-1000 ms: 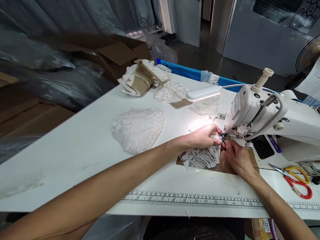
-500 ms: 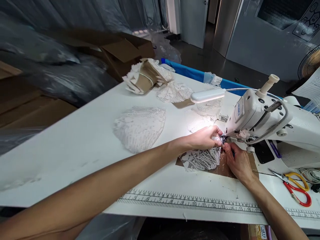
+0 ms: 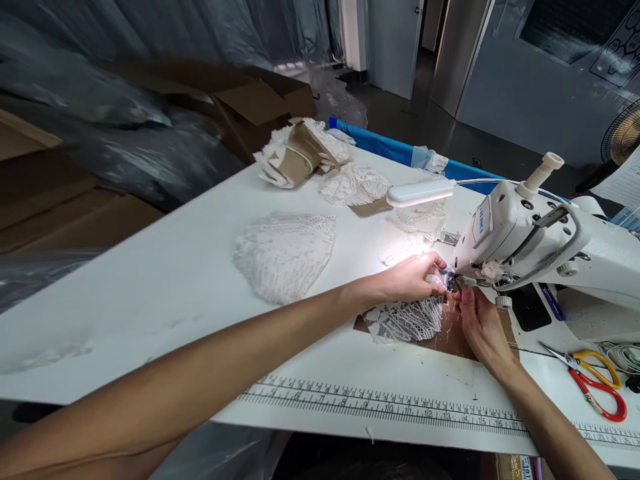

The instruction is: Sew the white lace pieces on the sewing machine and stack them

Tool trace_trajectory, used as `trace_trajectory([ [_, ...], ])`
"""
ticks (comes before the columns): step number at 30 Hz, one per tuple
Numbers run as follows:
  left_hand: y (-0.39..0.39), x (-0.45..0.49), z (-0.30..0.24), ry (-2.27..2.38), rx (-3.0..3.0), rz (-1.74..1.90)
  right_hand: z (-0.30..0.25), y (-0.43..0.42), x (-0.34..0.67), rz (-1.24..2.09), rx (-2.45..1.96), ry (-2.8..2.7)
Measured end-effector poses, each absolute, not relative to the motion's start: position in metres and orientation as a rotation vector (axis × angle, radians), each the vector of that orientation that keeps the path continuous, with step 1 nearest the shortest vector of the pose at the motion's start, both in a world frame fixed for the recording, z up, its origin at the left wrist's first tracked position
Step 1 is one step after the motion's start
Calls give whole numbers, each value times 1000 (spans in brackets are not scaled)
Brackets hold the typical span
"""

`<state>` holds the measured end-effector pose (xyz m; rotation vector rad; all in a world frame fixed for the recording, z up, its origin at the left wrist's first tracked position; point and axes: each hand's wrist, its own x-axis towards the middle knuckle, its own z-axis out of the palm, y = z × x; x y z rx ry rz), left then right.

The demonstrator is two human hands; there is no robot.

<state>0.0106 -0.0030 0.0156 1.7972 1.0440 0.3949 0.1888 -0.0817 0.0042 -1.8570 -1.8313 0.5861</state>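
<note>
right hand nearer sewing machine, grip unclear; lace pinched under left hand

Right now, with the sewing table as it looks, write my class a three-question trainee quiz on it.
1. True or false: the left hand and right hand meet at the sewing machine's needle.
2. What does the left hand pinch? A lace piece; B leather strap; C zipper.
3. What colours are the scissors' handles?
Key: 1 true; 2 A; 3 yellow and red.
</note>
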Motion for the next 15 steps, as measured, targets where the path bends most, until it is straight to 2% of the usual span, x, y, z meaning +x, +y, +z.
trace_trajectory([
  [4, 0, 1, 28, 1016, 2056, 435, 2, -89, 222, 506, -1805, -1936],
  [7, -2, -6, 36, 1196, 2360, 493, -8, -93, 242, 344, -1721, -1951],
  [10, -13, -4, 37, 1393, 2542, 238, -19, -96, 249, 180, -1572, -2032],
  [15, -13, 14, 29, 1442, 2884, -134, -24, -95, 245, 5, -1404, -2076],
])
